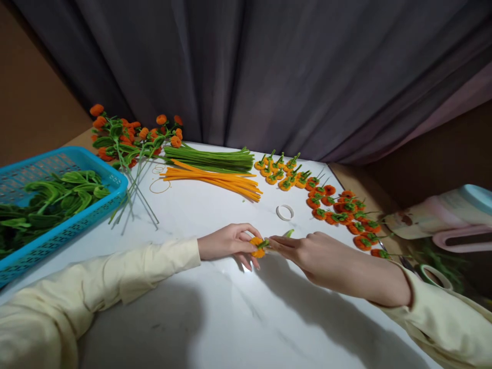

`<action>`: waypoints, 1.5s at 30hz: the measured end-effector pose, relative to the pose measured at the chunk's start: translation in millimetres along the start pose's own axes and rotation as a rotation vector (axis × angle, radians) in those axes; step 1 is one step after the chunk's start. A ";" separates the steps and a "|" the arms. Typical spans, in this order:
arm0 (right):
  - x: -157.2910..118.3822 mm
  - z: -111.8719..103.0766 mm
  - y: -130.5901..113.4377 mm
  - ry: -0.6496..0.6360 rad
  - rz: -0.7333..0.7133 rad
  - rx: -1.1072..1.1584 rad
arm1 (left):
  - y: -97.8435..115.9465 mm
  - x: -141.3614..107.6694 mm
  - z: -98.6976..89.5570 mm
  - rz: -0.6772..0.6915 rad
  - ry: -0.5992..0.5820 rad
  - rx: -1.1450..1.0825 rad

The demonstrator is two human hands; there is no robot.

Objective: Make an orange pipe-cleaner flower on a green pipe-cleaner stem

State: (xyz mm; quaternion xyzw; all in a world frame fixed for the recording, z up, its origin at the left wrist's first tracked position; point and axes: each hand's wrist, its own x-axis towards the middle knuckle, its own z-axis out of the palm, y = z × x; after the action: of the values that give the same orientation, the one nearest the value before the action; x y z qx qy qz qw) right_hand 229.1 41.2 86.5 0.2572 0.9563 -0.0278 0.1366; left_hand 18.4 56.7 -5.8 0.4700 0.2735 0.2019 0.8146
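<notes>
Near the middle of the white table, my left hand (pixel 232 243) holds a small yellow-orange fuzzy flower (pixel 257 248) between thumb and fingers. The flower's green stem points right, toward my right hand (pixel 298 251). The fingers of my right hand are pinched together at the green stem. A light green piece (pixel 288 233) shows just behind the right fingers, and I cannot make out whether they touch it. Beyond the hands lies a white ring (pixel 285 212), apart from both.
Blue basket (pixel 115 189) with green leaves at left; orange flowers (pixel 126 136) behind it. Green stems (pixel 211 159) and orange strips (pixel 213 179) lie at the back. Yellow flower heads (pixel 284 183) and orange ones (pixel 346 206) stretch rightward. A pale jug (pixel 434 212) is far right.
</notes>
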 end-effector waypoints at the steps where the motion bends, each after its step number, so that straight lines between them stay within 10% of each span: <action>1: 1.4 -0.3 -0.9 -0.030 -0.010 -0.052 | -0.2 -0.5 0.9 0.003 0.015 0.012; 25: 8.8 30.3 -30.0 -0.085 0.102 -0.281 | -13.8 -5.9 11.5 0.253 0.250 0.299; 34: 19.1 21.6 -34.0 0.068 0.378 0.494 | -21.0 -9.4 9.9 0.475 0.383 0.703; 45: 28.3 -9.7 -31.0 -0.266 0.720 1.307 | -24.5 -10.7 10.6 0.650 0.420 1.038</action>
State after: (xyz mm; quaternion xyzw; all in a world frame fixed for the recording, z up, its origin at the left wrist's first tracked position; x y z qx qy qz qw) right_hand 187.7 29.3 87.6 0.5767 0.5776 -0.5733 0.0713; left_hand 18.7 31.8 -20.2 0.8121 0.3327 0.3675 0.3079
